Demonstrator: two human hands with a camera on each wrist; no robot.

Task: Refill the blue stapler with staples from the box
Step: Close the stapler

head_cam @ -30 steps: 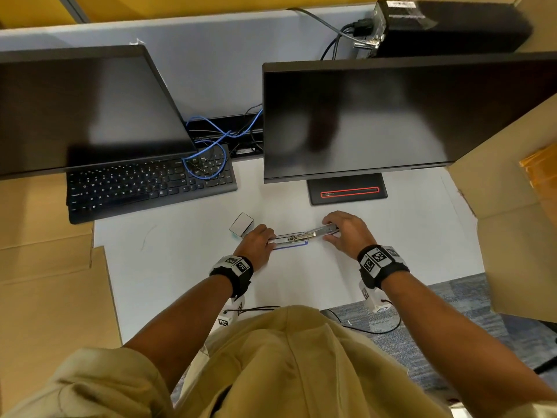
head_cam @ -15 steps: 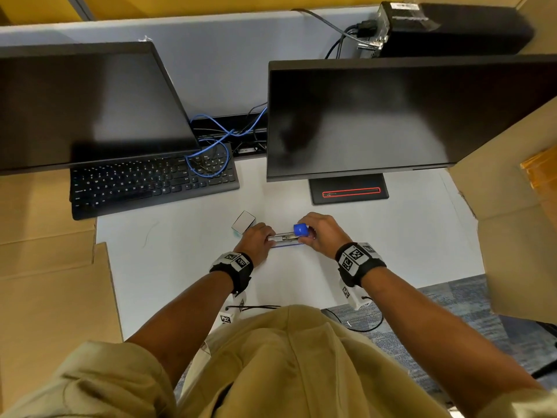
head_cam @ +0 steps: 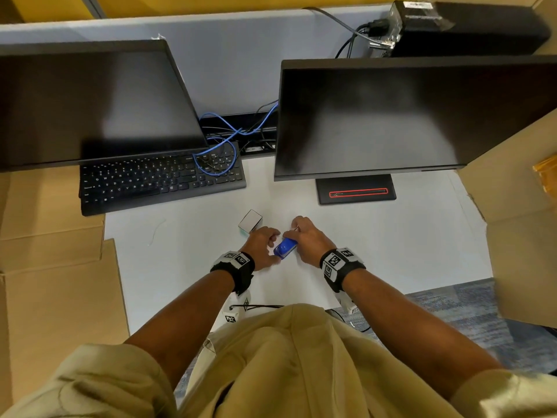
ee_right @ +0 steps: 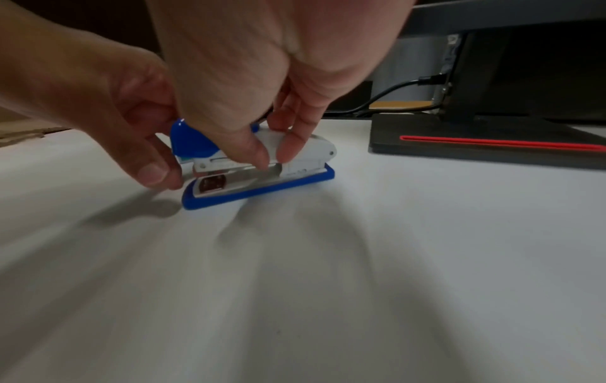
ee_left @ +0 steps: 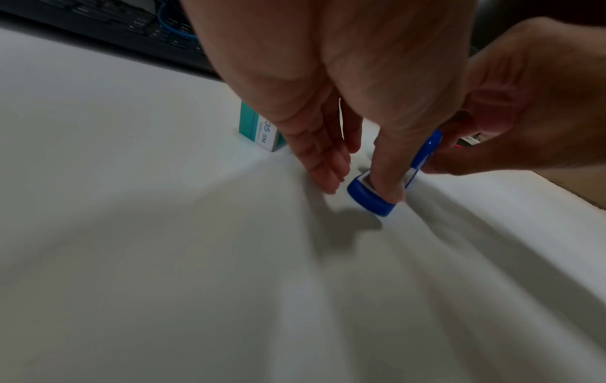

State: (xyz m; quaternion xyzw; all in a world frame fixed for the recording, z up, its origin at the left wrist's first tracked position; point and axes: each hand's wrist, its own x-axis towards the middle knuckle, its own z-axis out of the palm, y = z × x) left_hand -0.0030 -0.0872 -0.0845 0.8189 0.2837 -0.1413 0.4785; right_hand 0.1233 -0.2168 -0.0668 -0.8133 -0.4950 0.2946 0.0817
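Right hand pinches blue stapler; left hand, uncurled, presses its base; box reads "35".

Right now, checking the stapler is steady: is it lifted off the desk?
No, the blue stapler rests base-down, flat on the white desk.

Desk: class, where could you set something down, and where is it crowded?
Bare: right of the right hand, before the monitor stand; left of the staple box, before the keyboard. Crowded: stapler between left hand and right.
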